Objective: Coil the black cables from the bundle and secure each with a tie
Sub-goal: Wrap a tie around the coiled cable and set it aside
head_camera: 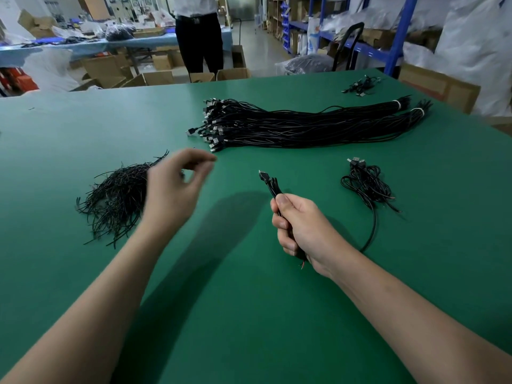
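Tying step: the right hand (299,225) is clamping a folded black USB cable (270,184) above the green desk (249,314) middle. The left hand (174,184) (blurred, fingers curled, pinch unclear) is hovering at the pile of thin black wire ties (116,200) towards the left edge, and the next move is needing one tie pinched out.

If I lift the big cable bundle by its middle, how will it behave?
Probably floppy: the big cable bundle lies in loose waves. White bands bind only the far end, so the plug ends would likely splay. With so many strands, likely heavy.
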The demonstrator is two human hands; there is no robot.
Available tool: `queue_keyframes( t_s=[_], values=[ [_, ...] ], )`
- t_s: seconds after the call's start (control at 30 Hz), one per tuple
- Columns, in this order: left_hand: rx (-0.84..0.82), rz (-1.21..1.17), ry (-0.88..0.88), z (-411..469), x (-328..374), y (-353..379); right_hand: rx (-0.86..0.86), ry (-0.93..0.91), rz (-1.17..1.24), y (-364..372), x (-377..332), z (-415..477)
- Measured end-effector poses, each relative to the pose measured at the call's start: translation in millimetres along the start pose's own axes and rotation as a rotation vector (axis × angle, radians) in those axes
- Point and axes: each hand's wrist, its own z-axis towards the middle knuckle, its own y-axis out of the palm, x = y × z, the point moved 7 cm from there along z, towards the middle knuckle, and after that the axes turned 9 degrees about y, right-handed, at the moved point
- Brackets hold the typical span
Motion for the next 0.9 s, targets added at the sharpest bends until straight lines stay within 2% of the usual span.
queue_keyframes(
  t_s=[0.07,0.13,0.3,0.5,0.67,0.9],
  values=[
    [-0.117,-0.089,0.030,-15,25,35,-0.023,-0.009,0.059,1,-1,0],
    [-0.166,-0.190,-0.020,-32,37,60,-0.038,-0.016,0.120,1,-2,1],
    [-0.078,-0.348,-0.183,-50,34,73,-0.039,-0.010,0.178,0,-2,1],
    [-0.027,-0.435,-0.217,-53,34,72,0.036,-0.016,0.009,1,-2,-2],
    [-0.026,-0.488,-0.200,-56,37,76,0.076,-0.002,-0.003,3,-6,-3],
    [-0.081,-0.713,-0.351,-59,28,79,0.110,-0.051,-0.159,3,-8,0]
  ],
)
